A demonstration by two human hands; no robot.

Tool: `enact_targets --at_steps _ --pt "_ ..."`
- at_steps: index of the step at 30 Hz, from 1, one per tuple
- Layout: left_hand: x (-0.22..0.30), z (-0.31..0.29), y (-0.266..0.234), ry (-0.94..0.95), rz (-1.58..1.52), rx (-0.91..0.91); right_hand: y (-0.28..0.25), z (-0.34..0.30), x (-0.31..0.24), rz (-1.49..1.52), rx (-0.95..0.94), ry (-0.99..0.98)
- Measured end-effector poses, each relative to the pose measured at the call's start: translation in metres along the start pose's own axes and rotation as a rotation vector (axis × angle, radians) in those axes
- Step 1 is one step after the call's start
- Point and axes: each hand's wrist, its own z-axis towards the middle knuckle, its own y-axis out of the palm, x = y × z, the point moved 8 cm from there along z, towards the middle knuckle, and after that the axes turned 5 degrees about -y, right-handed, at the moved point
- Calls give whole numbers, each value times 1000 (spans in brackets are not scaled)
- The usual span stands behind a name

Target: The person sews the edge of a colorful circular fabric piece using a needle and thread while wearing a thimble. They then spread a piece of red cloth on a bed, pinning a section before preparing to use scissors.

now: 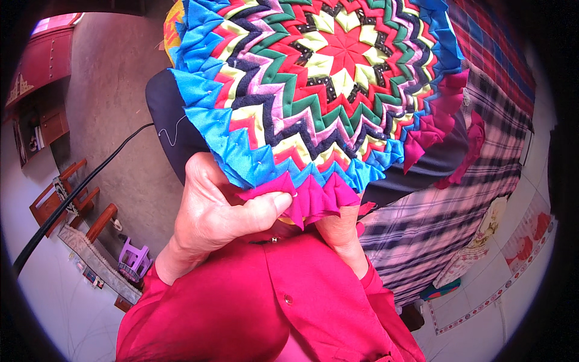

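My left fingers (262, 211) pinch magenta folds (319, 200) on the patchwork mat (338, 78); whether my right hand (342, 230) grips, I can't tell. Right of them, plaid cloth (434, 232); left, floor (114, 66).

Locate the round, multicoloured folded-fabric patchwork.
In the head view, the patchwork fills the upper middle, just right of centre, with the bare left hand pinching its magenta lower edge and a pink-and-black plaid cloth to its right.

Patchwork (319, 99) is matt cloth, its surface ridged with folds. Shirt (235, 289) appears smooth cloth; button (288, 298) glossy. Stool (136, 258) looks plastic; floor (114, 78), matt.
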Motion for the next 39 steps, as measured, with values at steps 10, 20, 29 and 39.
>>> enact_targets --at_steps 10,20,29,39 --pt "3 -3 2 -92 -48 113 32 3 8 427 -63 173" --pt "11 5 5 -113 -224 123 -8 14 -16 302 25 21" --pt "20 4 9 -134 -474 -25 -35 11 -45 988 63 80" --pt "15 14 32 -194 -680 22 -47 10 -58 984 70 -91"
